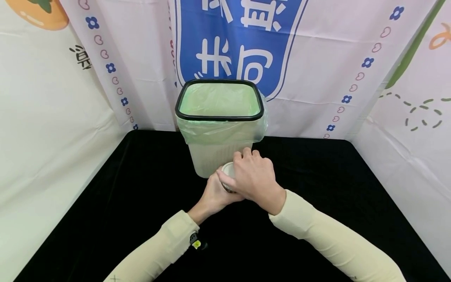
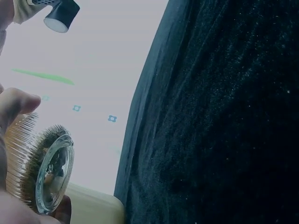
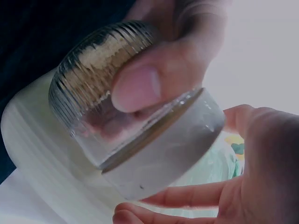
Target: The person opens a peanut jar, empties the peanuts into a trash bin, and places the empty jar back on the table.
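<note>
A ribbed clear glass jar [image 3: 88, 70] with tan, grainy contents hangs tilted above the black cloth, in front of the bin. Its wide white lid [image 3: 168, 149] is on. My left hand [image 1: 213, 194] grips the glass body, and the thumb lies across the ribs in the right wrist view. Over the lid lies my right hand [image 1: 256, 176], its thumb and fingers on opposite sides of the lid's edge. In the left wrist view the jar's round glass base [image 2: 56, 172] faces the camera. From the head, most of the jar is hidden behind the hands.
A pale bin [image 1: 202, 156] with a black rim [image 1: 218, 118] and a green plastic liner [image 1: 215, 133] stands just beyond my hands. Printed white curtains [image 1: 155, 78] enclose the black-covered table [image 1: 141, 188] at the back and sides.
</note>
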### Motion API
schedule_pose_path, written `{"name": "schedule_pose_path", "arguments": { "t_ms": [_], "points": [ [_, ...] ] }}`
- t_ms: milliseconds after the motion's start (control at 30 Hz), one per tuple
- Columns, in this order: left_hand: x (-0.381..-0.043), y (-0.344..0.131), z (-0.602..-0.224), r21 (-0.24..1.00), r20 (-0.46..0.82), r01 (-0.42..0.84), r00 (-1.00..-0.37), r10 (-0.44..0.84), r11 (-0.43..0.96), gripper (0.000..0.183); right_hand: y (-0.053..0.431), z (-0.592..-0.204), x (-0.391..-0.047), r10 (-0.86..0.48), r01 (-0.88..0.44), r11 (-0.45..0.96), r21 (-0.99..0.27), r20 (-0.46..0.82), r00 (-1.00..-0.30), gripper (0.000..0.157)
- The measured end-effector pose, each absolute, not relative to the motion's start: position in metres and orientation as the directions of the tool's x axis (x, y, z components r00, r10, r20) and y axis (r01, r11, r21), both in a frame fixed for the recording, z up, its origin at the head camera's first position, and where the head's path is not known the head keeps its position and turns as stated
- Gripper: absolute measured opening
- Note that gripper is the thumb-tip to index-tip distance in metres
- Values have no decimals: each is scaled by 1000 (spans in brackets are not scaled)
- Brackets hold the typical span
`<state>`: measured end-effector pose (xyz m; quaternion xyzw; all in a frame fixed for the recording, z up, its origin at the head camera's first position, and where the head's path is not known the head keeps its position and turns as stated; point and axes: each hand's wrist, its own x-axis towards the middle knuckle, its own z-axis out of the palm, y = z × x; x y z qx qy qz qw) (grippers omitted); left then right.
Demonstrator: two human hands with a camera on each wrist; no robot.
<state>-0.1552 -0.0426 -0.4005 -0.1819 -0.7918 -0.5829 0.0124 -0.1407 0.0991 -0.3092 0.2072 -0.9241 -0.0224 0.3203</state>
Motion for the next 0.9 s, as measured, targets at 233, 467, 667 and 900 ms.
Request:
{"name": "schedule_pose_path", "arguments": {
  "t_ms": [233,467,667,900],
  "points": [
    [-156,-41,-398,912,233,306,-935,266,274,87,96,-313,-141,-387,-358,918,172,595,-705,50],
    [-156,-42,-396,914,237,305,-936,260,267,87,97,-311,-144,-415,-392,906,163,530,-739,53],
    [-157,-42,-396,911,248,319,-930,271,261,87,101,-312,-146,-474,-458,870,182,560,-680,52],
    [-158,-42,-395,923,223,301,-926,304,239,85,109,-311,-147,-522,-511,840,181,528,-670,53]
  ]
}}
